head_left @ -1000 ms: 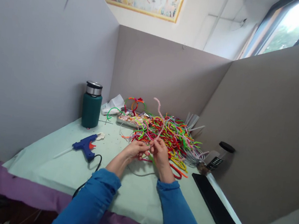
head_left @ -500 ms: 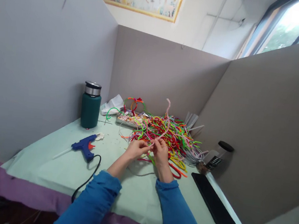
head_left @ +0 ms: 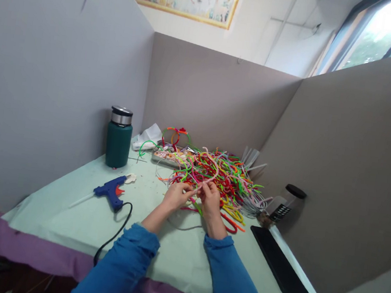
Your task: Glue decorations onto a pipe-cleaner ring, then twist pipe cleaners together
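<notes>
Between the fingertips of both hands is a pale pink pipe cleaner (head_left: 217, 167); its long free end curves up and over to the left. My left hand (head_left: 177, 196) pinches it near one end, fingers closed. Close beside it, my right hand (head_left: 209, 199) is also closed in a pinch on the same pipe cleaner. Just behind the hands spreads a heap of many-coloured pipe cleaners (head_left: 235, 173), with red, green, yellow, pink and grey ones. A few yellow, red and orange strands lie by my right wrist.
At the left lie a blue glue gun (head_left: 110, 192) with a black cord and a dark green bottle (head_left: 118, 143). Behind the hands are a tray (head_left: 166, 160) of small pieces and white crumpled paper (head_left: 148, 136). Right: a clear jar (head_left: 281, 206) and black flat slab (head_left: 279, 262). Partitions enclose the table.
The pink pipe cleaner's free end has swung down and to the left, from standing upright to a bent-over arc. Both hands stay nearly in place, still pinching it.
</notes>
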`<act>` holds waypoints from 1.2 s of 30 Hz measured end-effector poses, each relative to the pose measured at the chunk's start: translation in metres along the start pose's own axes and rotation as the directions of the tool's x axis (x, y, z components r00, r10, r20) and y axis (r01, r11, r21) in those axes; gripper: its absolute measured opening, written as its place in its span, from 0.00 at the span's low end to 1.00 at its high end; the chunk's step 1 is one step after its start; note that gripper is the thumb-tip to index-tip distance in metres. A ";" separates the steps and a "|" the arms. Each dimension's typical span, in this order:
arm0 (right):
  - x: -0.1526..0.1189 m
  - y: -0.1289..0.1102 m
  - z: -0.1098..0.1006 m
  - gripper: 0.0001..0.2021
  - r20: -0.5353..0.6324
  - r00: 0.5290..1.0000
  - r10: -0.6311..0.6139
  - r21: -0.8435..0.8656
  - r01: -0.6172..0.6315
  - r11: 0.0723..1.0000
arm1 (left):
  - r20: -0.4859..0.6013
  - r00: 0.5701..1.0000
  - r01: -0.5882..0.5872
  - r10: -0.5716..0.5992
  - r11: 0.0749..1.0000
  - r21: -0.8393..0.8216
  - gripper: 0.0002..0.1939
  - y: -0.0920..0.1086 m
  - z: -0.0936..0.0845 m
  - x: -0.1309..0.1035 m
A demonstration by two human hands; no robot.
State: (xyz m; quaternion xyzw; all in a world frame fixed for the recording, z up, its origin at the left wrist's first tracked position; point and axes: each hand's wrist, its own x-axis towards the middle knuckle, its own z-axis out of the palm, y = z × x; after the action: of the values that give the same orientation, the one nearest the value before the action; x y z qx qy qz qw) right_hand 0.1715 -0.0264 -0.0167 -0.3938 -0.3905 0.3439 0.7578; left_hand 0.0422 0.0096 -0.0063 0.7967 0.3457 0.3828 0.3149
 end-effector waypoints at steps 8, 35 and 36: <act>-0.002 0.007 0.001 0.10 0.101 0.994 -0.047 -0.125 0.060 0.990 | -0.022 0.998 0.053 -0.051 0.995 0.083 0.10 -0.004 -0.004 0.001; 0.011 0.024 -0.011 0.11 -0.079 0.992 -0.095 -0.290 0.068 0.955 | -0.005 0.987 0.134 -0.159 0.813 0.567 0.12 -0.017 -0.007 0.002; 0.010 0.024 -0.009 0.11 -0.072 0.994 -0.083 -0.285 0.059 0.957 | 0.011 0.986 0.127 -0.166 0.797 0.591 0.11 -0.016 -0.005 0.002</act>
State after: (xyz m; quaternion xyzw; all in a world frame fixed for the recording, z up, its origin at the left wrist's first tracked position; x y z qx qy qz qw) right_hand 0.1784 -0.0106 -0.0374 -0.4974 -0.4176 0.2405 0.7213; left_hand 0.0336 0.0212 -0.0154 0.8373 0.4977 0.2066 0.0922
